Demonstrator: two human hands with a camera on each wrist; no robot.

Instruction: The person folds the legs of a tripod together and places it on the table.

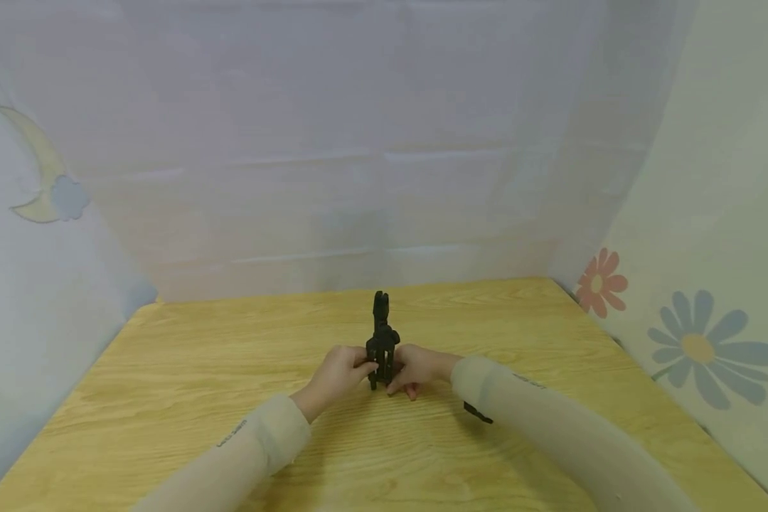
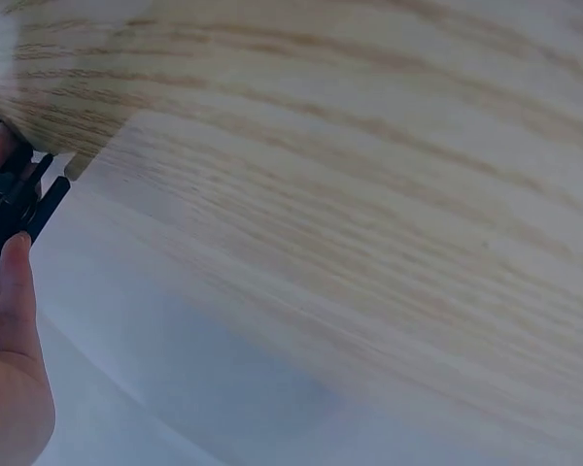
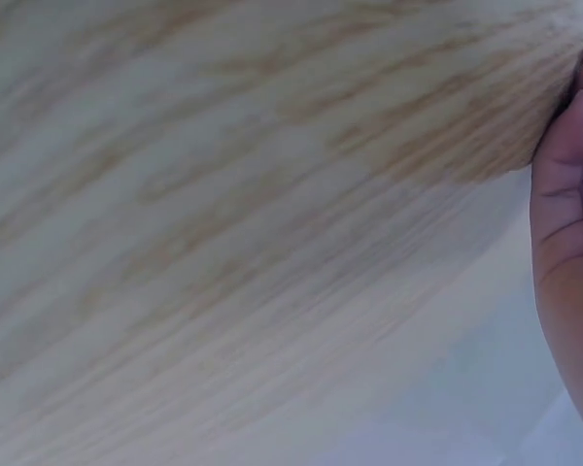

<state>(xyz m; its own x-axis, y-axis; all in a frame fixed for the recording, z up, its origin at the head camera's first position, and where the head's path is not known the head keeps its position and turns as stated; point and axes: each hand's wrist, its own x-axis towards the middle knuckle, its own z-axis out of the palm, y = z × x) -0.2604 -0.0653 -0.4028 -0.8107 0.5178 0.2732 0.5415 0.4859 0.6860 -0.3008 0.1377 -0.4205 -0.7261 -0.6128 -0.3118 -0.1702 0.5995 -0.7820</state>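
A black stand (image 1: 382, 338), which looks like a small tripod with its legs together, is upright at the middle of the table. My left hand (image 1: 340, 375) pinches its lower left side, the thumb across the front. On the other side my right hand (image 1: 419, 366) grips the lower part, with its thumb low near the base. A round knob juts from the stand's right side, and a narrow forked head tops it. The left wrist view shows dark slim legs (image 2: 19, 199) beside the left thumb. In the right wrist view, curled fingers (image 3: 568, 146) appear at the edge; the stand is hidden there.
The wooden table (image 1: 230, 341) runs back to a pale cloth wall (image 1: 358, 178). Side cloths carry a moon (image 1: 41, 163) at left and flowers (image 1: 697, 348) at right. A small black piece (image 1: 478, 412) shows beneath the right sleeve.
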